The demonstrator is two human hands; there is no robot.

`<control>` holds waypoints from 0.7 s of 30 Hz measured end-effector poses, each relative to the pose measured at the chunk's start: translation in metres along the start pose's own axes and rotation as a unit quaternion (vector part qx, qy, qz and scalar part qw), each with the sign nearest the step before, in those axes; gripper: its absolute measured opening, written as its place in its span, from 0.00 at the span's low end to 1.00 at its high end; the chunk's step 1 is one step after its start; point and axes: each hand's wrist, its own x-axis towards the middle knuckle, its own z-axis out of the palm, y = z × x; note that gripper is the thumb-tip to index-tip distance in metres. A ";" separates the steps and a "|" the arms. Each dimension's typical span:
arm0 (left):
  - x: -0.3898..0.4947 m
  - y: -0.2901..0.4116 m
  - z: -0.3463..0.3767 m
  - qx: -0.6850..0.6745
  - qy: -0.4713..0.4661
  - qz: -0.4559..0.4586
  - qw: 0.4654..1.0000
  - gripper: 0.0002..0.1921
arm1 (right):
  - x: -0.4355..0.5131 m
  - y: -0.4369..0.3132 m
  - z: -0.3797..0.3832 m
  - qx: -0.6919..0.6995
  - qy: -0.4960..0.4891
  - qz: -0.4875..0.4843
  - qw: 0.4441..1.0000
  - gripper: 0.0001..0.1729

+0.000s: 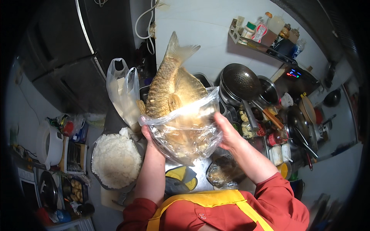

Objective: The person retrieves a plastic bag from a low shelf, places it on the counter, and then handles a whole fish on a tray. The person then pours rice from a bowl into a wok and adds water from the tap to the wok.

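A large brown whole fish (163,86), split open and dry-looking, stands tail up out of a clear plastic bag (185,141). Its lower part lies inside the bag, seen through the shiny film. My left hand (146,135) grips the bag at its left side, mostly hidden behind the film. On the right, my right hand (228,130) holds the bag's other side, thumb near the rim. Below the bag is a metal worktop (202,173) with a grey and yellow cloth item (180,179). Another plastic-wrapped brown item (224,171) lies there, its contents unclear.
Left stands a pan of white rice (117,160), with a white plastic carrier bag (124,92) behind it. A perforated strainer (241,80) rests on stacked pans at the right, near seasoning containers (248,130). A wall shelf (266,49) carries bottles.
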 end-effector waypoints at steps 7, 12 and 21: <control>-0.020 0.001 0.033 -0.060 0.023 -0.028 0.998 0.50 | 0.001 -0.034 0.015 -0.214 0.049 -0.060 0.974 0.25; -0.033 0.006 0.064 -0.063 0.017 -0.040 0.997 0.45 | -0.014 -0.038 0.032 -0.107 0.070 -0.108 0.986 0.20; -0.054 0.009 0.110 -0.055 0.022 -0.104 0.993 0.49 | -0.056 -0.049 0.050 -0.119 0.184 -0.164 0.962 0.16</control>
